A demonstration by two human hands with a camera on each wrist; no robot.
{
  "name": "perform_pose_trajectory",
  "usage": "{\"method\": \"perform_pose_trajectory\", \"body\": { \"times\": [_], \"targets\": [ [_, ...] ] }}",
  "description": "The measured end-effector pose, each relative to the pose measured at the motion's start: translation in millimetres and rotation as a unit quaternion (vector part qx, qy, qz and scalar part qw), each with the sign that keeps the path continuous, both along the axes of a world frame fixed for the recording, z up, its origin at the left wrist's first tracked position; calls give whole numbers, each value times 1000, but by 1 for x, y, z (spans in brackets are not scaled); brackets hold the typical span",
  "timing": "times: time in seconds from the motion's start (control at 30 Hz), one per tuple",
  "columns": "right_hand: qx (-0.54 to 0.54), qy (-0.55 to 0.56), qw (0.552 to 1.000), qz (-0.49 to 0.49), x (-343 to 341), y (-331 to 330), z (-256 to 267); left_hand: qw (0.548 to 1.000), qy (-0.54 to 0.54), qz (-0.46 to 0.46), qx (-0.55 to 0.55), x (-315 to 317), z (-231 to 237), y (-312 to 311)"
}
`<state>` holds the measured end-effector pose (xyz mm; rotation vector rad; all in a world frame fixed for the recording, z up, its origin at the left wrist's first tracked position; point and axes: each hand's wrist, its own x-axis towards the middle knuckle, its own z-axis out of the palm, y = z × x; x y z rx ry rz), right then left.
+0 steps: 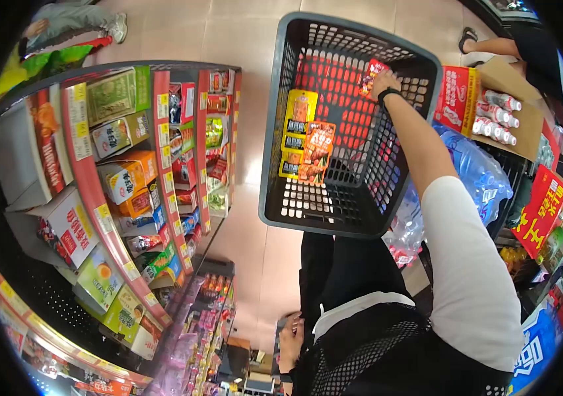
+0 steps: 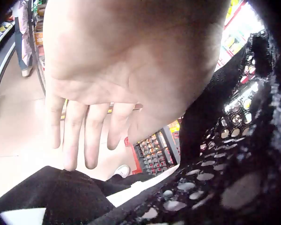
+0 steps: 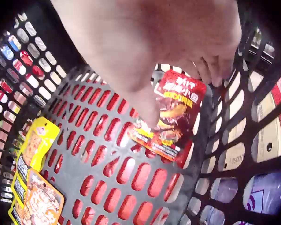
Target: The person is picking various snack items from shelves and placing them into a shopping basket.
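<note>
A black plastic shopping basket [image 1: 354, 230] with slotted sides stands in front of me. My right hand [image 1: 386, 82] reaches into it and pinches a red snack packet [image 3: 175, 117], the thumb lying across its printed front near the basket floor. Toward the basket's left side lie yellow snack packets [image 1: 301, 109] with an orange-red packet [image 1: 319, 144] overlapping them. Down by my body hangs my left hand [image 2: 131, 61], palm showing in the left wrist view, fingers loosely extended and holding nothing.
Shelves of packaged snacks [image 1: 123, 178] line the left. On the right are wrapped blue-tinted bottles [image 1: 473, 171], an opened carton of small bottles [image 1: 496, 119] and a red sign [image 1: 542, 208]. Other people's feet [image 1: 469, 39] show at the top edges.
</note>
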<state>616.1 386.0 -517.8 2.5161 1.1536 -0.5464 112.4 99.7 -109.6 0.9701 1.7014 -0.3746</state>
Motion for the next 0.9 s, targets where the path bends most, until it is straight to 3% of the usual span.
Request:
{"method": "perform_pose_trajectory", "body": {
  "times": [0.13,0.27,0.37,0.5,0.57,0.77,0.9],
  "targets": [
    [45,-69,997,13,4,-5,-41,997,6,61,-38,0,4,5],
    [64,-127,987,70,6,-6,-45,999,25,9,-23,-6,0,0],
    [76,-130,985,87,5,-10,-47,999,28,-17,-14,-6,-3,-1],
    [-57,-48,993,88,-7,-4,-5,999,8,38,1,-4,-9,-10],
    [-12,-69,994,79,-28,-12,2,1000,14,9,3,-7,-15,-15],
    [33,-84,987,130,-50,-41,-28,996,9,85,-5,-3,-16,-27],
    [-2,-35,995,92,-48,-23,10,995,8,103,-13,-5,-14,-38]
  ]
}}
